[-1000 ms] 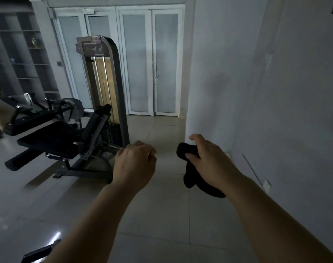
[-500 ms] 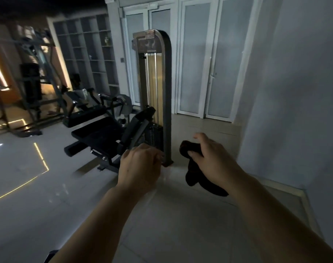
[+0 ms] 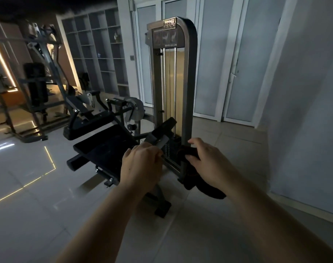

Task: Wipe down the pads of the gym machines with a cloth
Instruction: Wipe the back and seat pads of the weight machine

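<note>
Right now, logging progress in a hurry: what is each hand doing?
Left hand: fingers curled, holding nothing visible.
Right hand: gripping the dark cloth, which hangs below it.

grey shelving unit point(image 3: 97, 52) at the back; white double doors point(image 3: 224, 59) beside it

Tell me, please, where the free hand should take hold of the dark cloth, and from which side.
The dark cloth is bunched in the right hand, and its loose tail hangs below that hand. The left hand, curled and holding nothing, could probably best pinch this hanging tail, coming from the left and slightly below, because that part hangs free with nothing around it.
</note>
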`<state>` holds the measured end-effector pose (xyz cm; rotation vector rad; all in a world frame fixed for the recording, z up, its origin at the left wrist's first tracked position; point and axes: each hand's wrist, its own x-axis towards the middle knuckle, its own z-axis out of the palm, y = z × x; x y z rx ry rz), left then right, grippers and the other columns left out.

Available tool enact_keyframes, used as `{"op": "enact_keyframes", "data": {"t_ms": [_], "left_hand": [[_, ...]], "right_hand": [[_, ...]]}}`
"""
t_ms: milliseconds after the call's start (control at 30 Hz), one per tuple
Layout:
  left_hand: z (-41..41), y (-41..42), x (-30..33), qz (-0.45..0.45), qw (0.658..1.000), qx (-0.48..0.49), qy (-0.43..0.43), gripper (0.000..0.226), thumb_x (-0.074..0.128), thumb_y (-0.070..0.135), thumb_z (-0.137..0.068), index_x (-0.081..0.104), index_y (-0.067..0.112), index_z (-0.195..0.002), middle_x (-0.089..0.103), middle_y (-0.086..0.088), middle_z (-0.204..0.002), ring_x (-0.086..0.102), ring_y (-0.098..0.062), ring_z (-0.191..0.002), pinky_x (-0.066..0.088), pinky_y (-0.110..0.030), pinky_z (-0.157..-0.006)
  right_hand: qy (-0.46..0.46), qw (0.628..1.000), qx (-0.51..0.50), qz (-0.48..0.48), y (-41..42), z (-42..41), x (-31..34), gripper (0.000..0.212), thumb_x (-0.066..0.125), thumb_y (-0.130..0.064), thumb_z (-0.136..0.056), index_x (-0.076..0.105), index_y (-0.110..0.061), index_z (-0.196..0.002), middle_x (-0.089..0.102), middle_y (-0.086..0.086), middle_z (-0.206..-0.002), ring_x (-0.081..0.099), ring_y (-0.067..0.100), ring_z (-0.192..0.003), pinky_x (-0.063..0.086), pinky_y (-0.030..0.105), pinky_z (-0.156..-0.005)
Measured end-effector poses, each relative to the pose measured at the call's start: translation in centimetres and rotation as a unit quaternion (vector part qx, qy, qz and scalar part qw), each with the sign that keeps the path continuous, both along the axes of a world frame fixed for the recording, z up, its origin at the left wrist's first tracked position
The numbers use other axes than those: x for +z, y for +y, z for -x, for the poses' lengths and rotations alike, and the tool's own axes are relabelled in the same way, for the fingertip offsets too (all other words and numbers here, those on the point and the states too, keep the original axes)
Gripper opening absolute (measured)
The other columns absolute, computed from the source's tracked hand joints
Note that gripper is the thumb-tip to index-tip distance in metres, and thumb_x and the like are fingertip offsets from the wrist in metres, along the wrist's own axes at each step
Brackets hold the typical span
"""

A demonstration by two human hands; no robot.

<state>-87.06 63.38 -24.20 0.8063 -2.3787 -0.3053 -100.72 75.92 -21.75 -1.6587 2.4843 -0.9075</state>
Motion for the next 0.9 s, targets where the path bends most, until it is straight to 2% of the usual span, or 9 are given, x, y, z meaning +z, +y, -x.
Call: {"op": "enact_keyframes", "data": {"t_ms": [333,400,567,700,800,900], "left_hand": [[7.6,-17.9,-3.7,0.0,0.999,0.012,-0.035,0.018,0.051,0.022,-0.095,0.069,0.025,-0.096,0.06,0.008,-0.108,0.054,-0.013,-0.099,0.041,-0.036,-0.093],[9.8,-21.7,-4.4,0.011,0.999,0.015,-0.039,0.018,0.051,0.021,-0.094,0.069,0.023,-0.095,0.061,0.007,-0.107,0.055,-0.014,-0.098,0.041,-0.038,-0.094],[16.0,-31.2,-5.5,-0.007,0.996,0.028,-0.085,0.023,0.047,0.02,-0.095,0.07,0.023,-0.097,0.062,0.008,-0.109,0.056,-0.014,-0.099,0.039,-0.039,-0.099],[20.2,-37.9,-5.9,-0.023,0.994,0.014,-0.103,0.025,0.046,0.021,-0.095,0.071,0.023,-0.096,0.062,0.008,-0.11,0.056,-0.015,-0.101,0.04,-0.036,-0.094],[22.7,-42.2,-7.0,-0.032,0.993,0.0,-0.109,0.026,0.046,0.019,-0.094,0.072,0.021,-0.096,0.063,0.007,-0.107,0.056,-0.016,-0.098,0.042,-0.035,-0.09],[25.4,-45.7,-8.6,-0.048,0.99,-0.033,-0.13,0.026,0.045,0.019,-0.094,0.071,0.02,-0.098,0.061,0.006,-0.107,0.055,-0.018,-0.099,0.042,-0.034,-0.088]], "right_hand": [[-0.027,0.999,0.006,-0.017,-18.5,8.5,-4.3,0.039,0.047,-0.024,-0.099,0.044,-0.02,-0.137,0.054,0.005,-0.122,0.054,0.014,-0.103,0.04,0.019,-0.077],[-0.038,0.999,0.007,-0.012,-22.2,10.7,-5.4,0.039,0.047,-0.024,-0.099,0.044,-0.021,-0.138,0.054,0.004,-0.121,0.055,0.013,-0.102,0.04,0.018,-0.075],[-0.098,0.994,-0.008,-0.039,-30.9,17.2,-8.2,0.039,0.045,-0.027,-0.1,0.045,-0.022,-0.138,0.052,0.003,-0.123,0.053,0.013,-0.105,0.036,0.016,-0.073],[-0.133,0.989,-0.032,-0.055,-37.1,21.2,-10.2,0.037,0.044,-0.026,-0.1,0.048,-0.021,-0.136,0.051,0.0,-0.117,0.048,0.008,-0.095,0.034,0.013,-0.068],[-0.147,0.986,-0.057,-0.054,-40.7,23.1,-11.3,0.035,0.045,-0.024,-0.1,0.05,-0.019,-0.134,0.051,-0.002,-0.11,0.049,0.009,-0.094,0.036,0.018,-0.073],[-0.153,0.983,-0.094,-0.039,-43.4,24.4,-12.0,0.034,0.046,-0.023,-0.1,0.051,-0.021,-0.133,0.055,0.001,-0.119,0.056,0.013,-0.102,0.044,0.021,-0.082]]}}
